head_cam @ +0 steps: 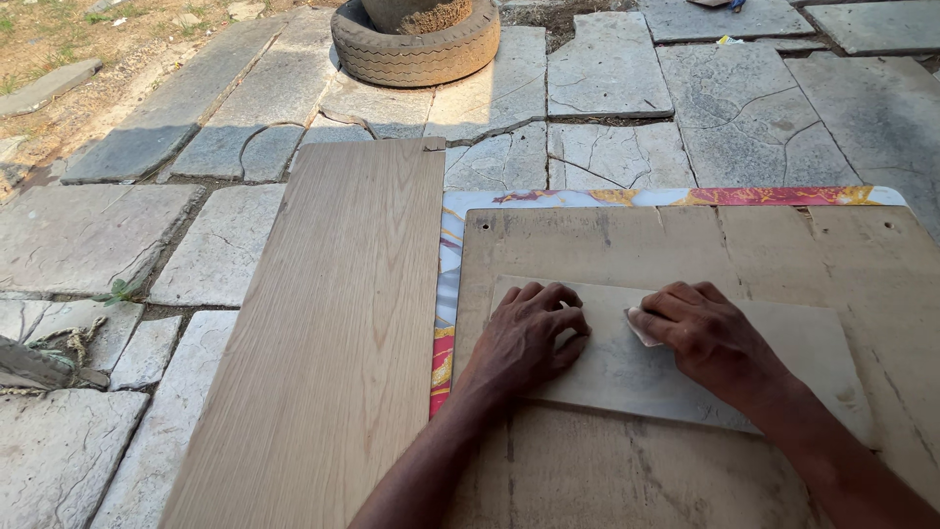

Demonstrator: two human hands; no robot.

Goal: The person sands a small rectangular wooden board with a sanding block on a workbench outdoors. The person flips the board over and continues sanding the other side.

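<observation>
A small pale wooden board (813,343) lies flat on a larger worn plywood sheet (685,235). My left hand (527,336) presses down on the small board's left end, fingers bent and spread on the wood. My right hand (705,338) rests on the board's middle, its fingers closed over a small pale pad (641,326), perhaps sandpaper, held against the surface. Both forearms come in from the bottom edge.
A long light oak-grain plank (333,333) lies to the left, beside the plywood. A table top with a red, yellow and white marbled pattern (685,196) shows under the plywood. Cracked stone paving (607,78) surrounds it, with an old tyre (416,49) at the far end.
</observation>
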